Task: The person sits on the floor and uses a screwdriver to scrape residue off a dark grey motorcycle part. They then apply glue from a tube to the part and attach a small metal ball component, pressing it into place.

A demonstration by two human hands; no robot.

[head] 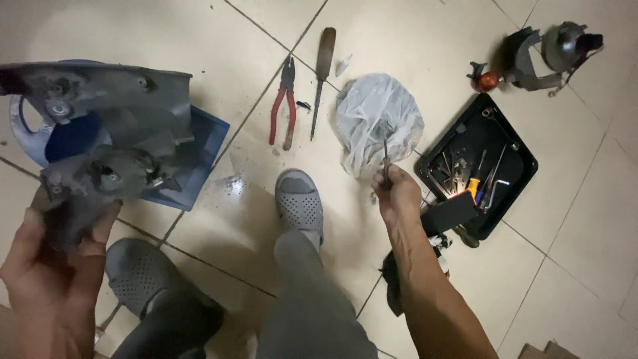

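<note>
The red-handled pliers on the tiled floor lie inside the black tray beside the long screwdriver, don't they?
Not quite. The red-handled pliers do lie beside the long screwdriver, but on the bare tiled floor, not inside the black tray. The tray sits apart, further right, past the crumpled clear plastic bag. The head view shows this.

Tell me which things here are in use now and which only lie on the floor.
In use: grey plastic cover in left hand; thin tool in right hand.
Lying about: red pliers, long screwdriver, plastic bag, black tray.
</note>
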